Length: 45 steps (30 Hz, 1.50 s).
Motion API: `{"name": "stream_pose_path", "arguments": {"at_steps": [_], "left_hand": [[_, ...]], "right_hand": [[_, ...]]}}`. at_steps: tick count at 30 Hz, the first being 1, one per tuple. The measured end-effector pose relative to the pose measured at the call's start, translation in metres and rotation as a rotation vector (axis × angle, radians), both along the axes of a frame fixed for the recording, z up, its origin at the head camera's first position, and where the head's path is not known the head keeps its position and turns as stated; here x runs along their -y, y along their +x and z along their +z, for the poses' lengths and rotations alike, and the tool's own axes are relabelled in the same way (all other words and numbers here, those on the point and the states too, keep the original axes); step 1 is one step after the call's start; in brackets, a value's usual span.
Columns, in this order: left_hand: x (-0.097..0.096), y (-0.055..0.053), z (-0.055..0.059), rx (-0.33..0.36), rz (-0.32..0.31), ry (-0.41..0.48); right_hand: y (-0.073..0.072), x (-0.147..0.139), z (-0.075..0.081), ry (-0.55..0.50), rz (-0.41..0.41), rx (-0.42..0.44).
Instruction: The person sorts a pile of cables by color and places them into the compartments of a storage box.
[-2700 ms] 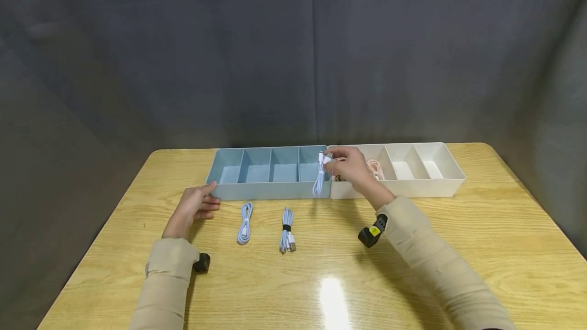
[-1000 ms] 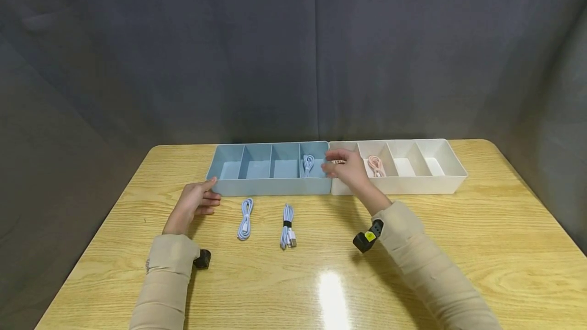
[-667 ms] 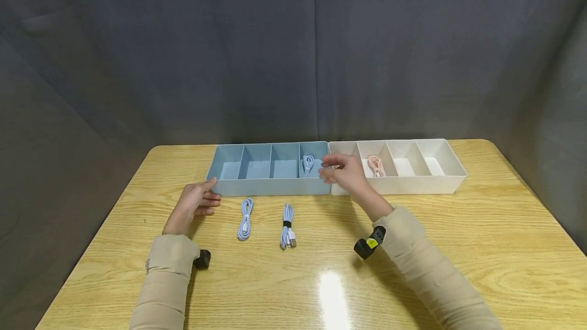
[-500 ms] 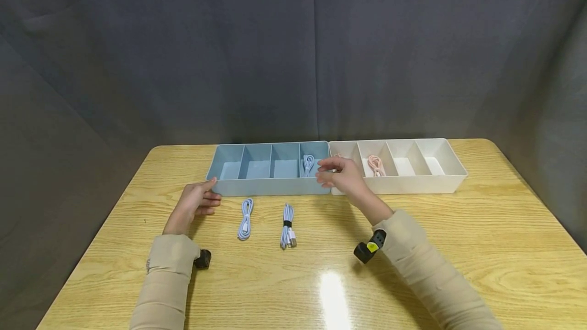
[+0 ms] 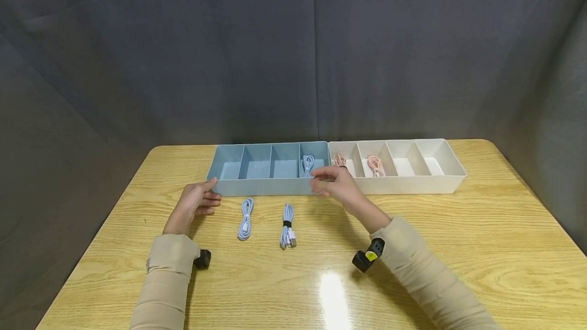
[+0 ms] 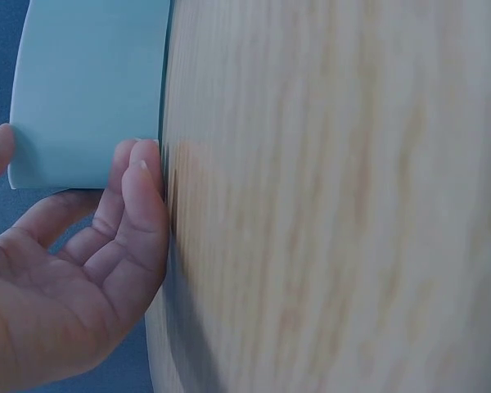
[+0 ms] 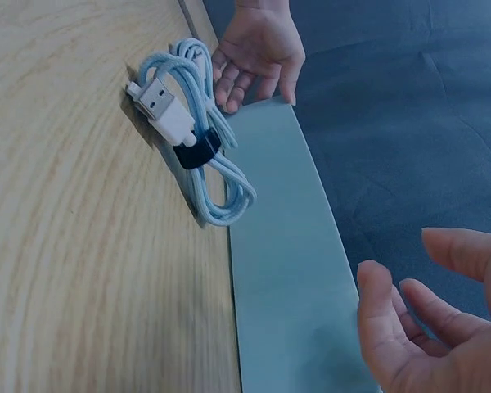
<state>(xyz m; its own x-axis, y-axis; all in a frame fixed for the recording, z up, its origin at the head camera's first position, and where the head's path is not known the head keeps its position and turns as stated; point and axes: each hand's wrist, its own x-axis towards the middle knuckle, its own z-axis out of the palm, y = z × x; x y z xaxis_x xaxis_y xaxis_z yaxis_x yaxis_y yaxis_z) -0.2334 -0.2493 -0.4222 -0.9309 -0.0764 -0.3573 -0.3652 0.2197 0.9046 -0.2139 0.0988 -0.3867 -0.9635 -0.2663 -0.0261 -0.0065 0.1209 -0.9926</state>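
Note:
My left hand (image 5: 198, 203) rests against the left end of the blue divided box (image 5: 268, 187), thumb at the rim and relaxed fingers by the corner. Nothing is in my right hand (image 5: 338, 187), which hovers just in front of the same box's right end, thumb and fingers apart. Inside that box's rightmost compartment lies a coiled light-blue cable (image 5: 308, 163). Two more coiled blue cables lie on the table: a plain-looking one (image 5: 245, 219) at left and a charging cable with a black strap (image 5: 287, 225), whose USB plug shows in the right wrist view.
A white divided box (image 5: 412, 186) stands end to end with the blue one. Pink coiled cables (image 5: 376, 166) lie in its two left compartments. The wooden table (image 5: 257, 284) ends at a dark curtain (image 5: 229, 55) behind the boxes.
My right hand has let go of a blue cable, now in the blue box's rightmost compartment. It has then moved down toward me. My left hand stays at the box's left end.

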Motion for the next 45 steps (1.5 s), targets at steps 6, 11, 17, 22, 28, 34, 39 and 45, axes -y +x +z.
{"name": "stream_pose_path", "arguments": {"at_steps": [6,11,17,22,28,34,39,45], "left_hand": [[-0.004,0.003,0.007,0.012,-0.003,-0.026],[-0.004,0.003,0.006,0.020,0.000,-0.027],[-0.003,0.002,0.005,0.013,0.011,-0.023],[-0.003,0.003,0.007,0.016,0.002,-0.028],[-0.003,0.004,0.008,0.020,0.000,-0.015],[-0.001,0.001,0.004,0.010,-0.007,-0.010],[0.001,0.001,0.002,0.005,-0.027,-0.007],[-0.002,0.002,0.004,0.009,0.008,-0.010]], "right_hand": [[0.005,0.005,-0.004,0.065,0.042,0.024],[0.009,0.010,-0.007,0.132,0.080,0.032],[0.011,0.016,-0.016,0.149,0.090,0.050],[0.011,0.021,-0.023,0.158,0.128,0.063],[0.014,0.026,-0.026,0.180,0.181,0.089],[0.015,0.033,-0.029,0.209,0.217,0.114],[0.015,0.039,-0.031,0.234,0.233,0.142],[0.015,0.044,-0.033,0.272,0.228,0.171]]}}
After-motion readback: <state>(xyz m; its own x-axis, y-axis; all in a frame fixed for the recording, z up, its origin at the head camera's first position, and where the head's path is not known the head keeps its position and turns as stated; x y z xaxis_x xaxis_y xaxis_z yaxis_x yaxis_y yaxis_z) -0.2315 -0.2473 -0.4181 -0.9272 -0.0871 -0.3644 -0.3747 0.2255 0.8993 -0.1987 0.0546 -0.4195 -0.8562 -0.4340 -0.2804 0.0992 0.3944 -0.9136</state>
